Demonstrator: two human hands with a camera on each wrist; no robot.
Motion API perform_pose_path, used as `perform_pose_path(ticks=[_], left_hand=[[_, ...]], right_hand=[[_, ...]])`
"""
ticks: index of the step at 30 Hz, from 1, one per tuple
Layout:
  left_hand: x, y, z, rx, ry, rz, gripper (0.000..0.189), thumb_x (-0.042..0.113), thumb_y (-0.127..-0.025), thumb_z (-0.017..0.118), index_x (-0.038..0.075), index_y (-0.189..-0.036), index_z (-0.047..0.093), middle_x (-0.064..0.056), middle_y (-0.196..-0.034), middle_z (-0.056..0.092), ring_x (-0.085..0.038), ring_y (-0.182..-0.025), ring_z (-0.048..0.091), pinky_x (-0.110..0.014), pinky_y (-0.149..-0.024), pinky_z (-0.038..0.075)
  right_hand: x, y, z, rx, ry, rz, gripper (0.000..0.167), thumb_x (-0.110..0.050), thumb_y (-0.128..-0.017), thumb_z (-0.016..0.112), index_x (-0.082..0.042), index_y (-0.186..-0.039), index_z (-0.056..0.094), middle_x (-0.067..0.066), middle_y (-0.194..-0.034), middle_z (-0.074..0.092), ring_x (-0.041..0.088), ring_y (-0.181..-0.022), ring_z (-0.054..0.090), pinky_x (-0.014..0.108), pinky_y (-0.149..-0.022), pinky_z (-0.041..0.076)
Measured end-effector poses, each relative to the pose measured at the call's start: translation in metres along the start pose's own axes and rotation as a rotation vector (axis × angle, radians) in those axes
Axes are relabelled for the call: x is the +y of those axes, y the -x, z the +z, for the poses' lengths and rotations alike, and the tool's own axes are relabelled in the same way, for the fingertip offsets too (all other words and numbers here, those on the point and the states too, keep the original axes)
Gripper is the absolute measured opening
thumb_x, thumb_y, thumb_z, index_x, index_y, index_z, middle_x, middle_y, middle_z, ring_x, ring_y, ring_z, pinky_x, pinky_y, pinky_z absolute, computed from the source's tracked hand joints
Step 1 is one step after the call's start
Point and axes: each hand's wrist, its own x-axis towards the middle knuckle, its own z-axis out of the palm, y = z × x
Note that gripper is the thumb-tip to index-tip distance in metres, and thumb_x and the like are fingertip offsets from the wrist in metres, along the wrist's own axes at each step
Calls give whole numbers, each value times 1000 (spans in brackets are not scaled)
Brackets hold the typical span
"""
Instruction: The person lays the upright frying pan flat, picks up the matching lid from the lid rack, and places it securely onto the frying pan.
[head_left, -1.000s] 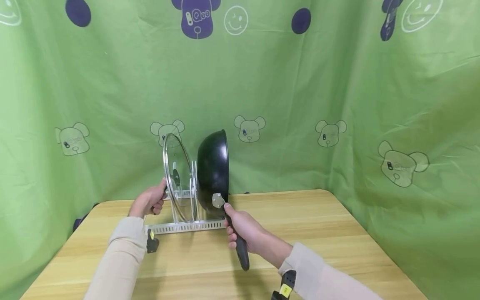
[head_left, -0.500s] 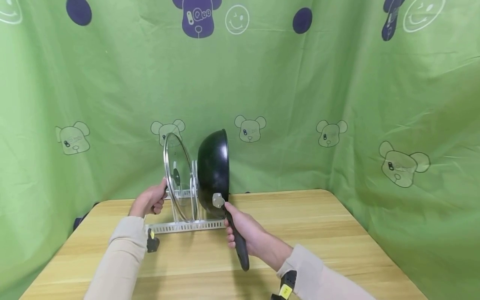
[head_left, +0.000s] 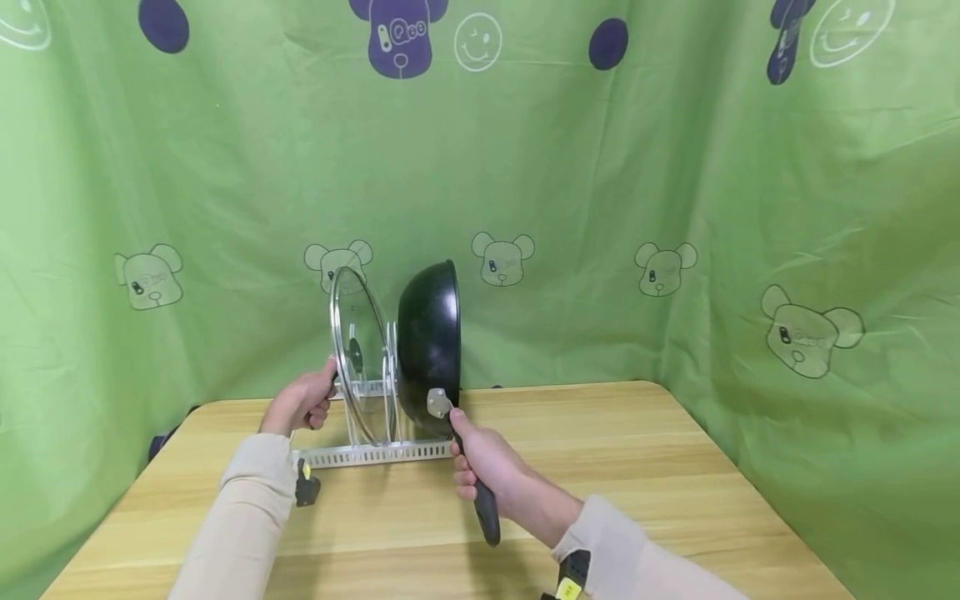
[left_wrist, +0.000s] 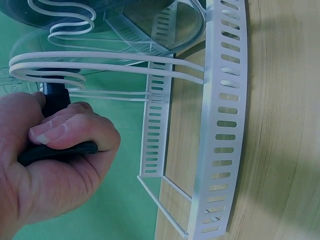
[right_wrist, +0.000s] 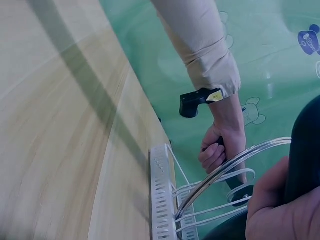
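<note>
Left sleeve (head_left: 236, 527) and right sleeve (head_left: 645, 557) are plain cream, creased — at the cuffs (head_left: 258, 462) sit a black left mount (head_left: 308, 492) and right mount (head_left: 574, 567), each with a yellow tag (right_wrist: 215, 96).

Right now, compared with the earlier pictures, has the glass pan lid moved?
No, no visible shift either way: in the head view, the glass pan lid keeps its place against the bear printed on the curtain behind it.
</note>
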Motion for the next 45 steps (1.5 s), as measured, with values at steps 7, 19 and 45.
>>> perform_pose_path(ticks=[7, 19, 45], left_hand=[[2, -1, 3, -5, -2, 3, 59, 63, -105, 17, 19, -71, 36, 11, -56, 30, -5, -47, 29, -21, -49, 31], [1, -2, 3, 13, -21, -1, 61, 63, -105, 14, 18, -71, 35, 10, -55, 29, -6, -47, 29, -21, -49, 31], [-4, -5, -2, 16, -45, 23, 61, 66, -104, 15, 19, -72, 37, 11, -56, 30, -6, -48, 30, -22, -49, 32]], right_hand=[[4, 0, -2, 28, 35, -19, 49, -58, -105, 40, -15, -82, 42, -10, -59, 33, 1, -43, 29, 15, -38, 27], [4, 0, 0, 34, 35, -21, 48, -57, -105, 43, -16, -80, 43, -10, -59, 33, 1, -44, 29, 14, -39, 28], [-9, 3, 3, 30, 2, -31, 50, -57, -104, 44, -14, -79, 43, -10, -59, 34, 1, -44, 30, 13, -39, 28]])
